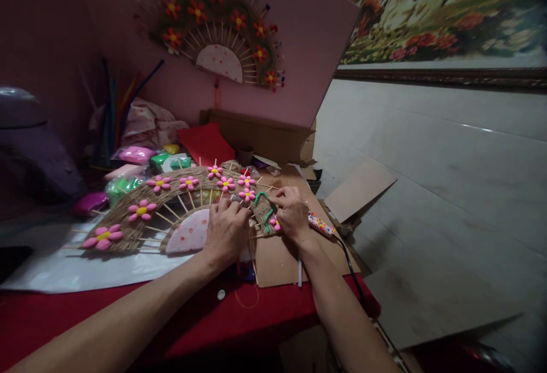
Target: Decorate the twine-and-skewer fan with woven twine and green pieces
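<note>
A fan-shaped craft of woven jute and wooden sticks (171, 205) lies on the table, dotted with several pink flowers (141, 210) and a pink dotted half-disc (190, 234) at its centre. My left hand (226, 229) rests palm down on its right end, fingers curled against the sticks. My right hand (293, 213) is closed beside it, fingers pinched at a green pipe-cleaner loop (265, 209) on the fan's edge. Under that hand lies a spotted glue gun (321, 225) with a black cord.
A finished fan with red flowers (220, 31) hangs on the pink board behind. Bags of coloured material (137, 162), red paper (205, 142) and cardboard pieces (359, 188) surround the work. The table has a red cloth (205, 316); tiled floor lies to the right.
</note>
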The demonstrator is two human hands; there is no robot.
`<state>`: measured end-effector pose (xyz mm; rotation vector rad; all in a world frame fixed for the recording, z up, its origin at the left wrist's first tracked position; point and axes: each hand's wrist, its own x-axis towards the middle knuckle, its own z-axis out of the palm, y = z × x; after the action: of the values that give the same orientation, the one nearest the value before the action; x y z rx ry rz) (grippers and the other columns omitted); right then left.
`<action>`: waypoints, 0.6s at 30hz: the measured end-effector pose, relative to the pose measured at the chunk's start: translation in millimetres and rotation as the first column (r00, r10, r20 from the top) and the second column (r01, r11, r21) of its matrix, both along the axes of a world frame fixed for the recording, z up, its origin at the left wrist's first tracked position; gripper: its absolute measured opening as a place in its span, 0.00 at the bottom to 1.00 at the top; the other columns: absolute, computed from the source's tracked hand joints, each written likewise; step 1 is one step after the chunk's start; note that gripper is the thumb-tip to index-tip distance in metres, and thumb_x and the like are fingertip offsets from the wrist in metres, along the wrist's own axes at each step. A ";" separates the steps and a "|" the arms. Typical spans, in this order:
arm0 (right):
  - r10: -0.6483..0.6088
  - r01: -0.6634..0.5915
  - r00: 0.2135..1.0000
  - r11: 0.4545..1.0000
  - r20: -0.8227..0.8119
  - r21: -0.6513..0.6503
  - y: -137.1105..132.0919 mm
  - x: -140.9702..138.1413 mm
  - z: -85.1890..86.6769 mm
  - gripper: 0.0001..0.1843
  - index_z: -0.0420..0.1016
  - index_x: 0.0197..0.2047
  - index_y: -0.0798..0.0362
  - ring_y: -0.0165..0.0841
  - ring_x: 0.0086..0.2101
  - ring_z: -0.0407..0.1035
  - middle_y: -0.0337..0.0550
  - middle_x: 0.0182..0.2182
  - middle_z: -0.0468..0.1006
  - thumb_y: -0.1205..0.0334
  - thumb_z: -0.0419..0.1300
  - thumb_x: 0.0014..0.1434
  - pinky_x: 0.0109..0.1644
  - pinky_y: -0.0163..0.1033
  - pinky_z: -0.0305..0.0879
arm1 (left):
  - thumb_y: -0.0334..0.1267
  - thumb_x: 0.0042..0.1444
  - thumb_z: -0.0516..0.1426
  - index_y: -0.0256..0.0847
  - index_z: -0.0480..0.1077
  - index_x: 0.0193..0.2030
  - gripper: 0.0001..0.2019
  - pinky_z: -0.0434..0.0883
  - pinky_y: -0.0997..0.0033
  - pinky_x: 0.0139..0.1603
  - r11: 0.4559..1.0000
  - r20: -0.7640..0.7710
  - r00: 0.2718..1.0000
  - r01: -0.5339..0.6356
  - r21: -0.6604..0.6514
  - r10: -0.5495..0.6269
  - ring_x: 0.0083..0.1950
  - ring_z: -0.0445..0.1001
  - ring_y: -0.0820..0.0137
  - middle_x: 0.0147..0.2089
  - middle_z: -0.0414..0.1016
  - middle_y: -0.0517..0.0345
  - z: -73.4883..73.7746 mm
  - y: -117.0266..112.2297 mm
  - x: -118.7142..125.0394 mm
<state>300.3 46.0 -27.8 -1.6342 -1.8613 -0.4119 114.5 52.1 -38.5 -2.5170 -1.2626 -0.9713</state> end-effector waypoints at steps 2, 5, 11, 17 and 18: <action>-0.007 0.008 1.000 0.999 -0.024 0.044 -0.7 0.9 0.1 0.16 0.82 0.37 0.43 0.36 0.40 0.60 0.42 0.34 0.73 0.72 0.56 0.56 0.40 0.38 0.58 | 0.32 0.55 0.54 0.43 0.75 0.35 0.08 0.58 0.57 0.41 1.000 0.004 1.000 0.002 -0.004 -0.002 0.44 0.65 0.55 0.36 0.75 0.51 0.0 0.0 -0.3; -0.010 0.012 1.000 0.997 -0.022 0.077 -1.8 1.6 -0.1 0.17 0.82 0.36 0.43 0.36 0.40 0.60 0.42 0.34 0.73 0.73 0.56 0.56 0.40 0.38 0.58 | 0.33 0.55 0.54 0.43 0.75 0.35 0.08 0.58 0.56 0.41 1.000 0.000 1.000 0.007 -0.002 -0.007 0.44 0.65 0.55 0.36 0.75 0.50 0.2 -0.4 -0.5; -0.003 0.002 1.000 0.996 0.010 0.086 -2.5 2.5 -1.4 0.16 0.82 0.30 0.45 0.35 0.39 0.61 0.41 0.33 0.74 0.74 0.57 0.55 0.40 0.38 0.59 | 0.33 0.55 0.54 0.43 0.74 0.33 0.07 0.58 0.56 0.41 1.000 -0.013 1.000 -0.005 0.004 0.005 0.44 0.65 0.55 0.36 0.74 0.51 0.8 -1.9 -0.3; -0.030 0.033 0.999 0.996 -0.041 0.085 -2.3 5.0 -2.5 0.14 0.82 0.26 0.45 0.36 0.38 0.62 0.41 0.31 0.75 0.73 0.59 0.53 0.38 0.38 0.60 | 0.32 0.55 0.54 0.42 0.74 0.34 0.07 0.58 0.55 0.42 1.000 -0.015 1.000 0.018 0.007 -0.018 0.45 0.64 0.55 0.36 0.74 0.50 1.4 -4.0 -0.3; -0.031 0.033 0.999 0.997 -0.037 0.071 -2.5 4.9 -2.8 0.15 0.82 0.25 0.45 0.35 0.39 0.62 0.41 0.31 0.75 0.74 0.59 0.53 0.37 0.38 0.60 | 0.32 0.55 0.54 0.42 0.74 0.34 0.07 0.58 0.56 0.42 1.000 -0.013 1.000 0.025 0.010 -0.024 0.45 0.64 0.55 0.36 0.74 0.50 1.0 -4.2 -0.1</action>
<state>305.2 43.6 -30.5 -1.6146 -1.7761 -0.4555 114.4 47.9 -37.5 -2.5328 -1.2232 -0.9631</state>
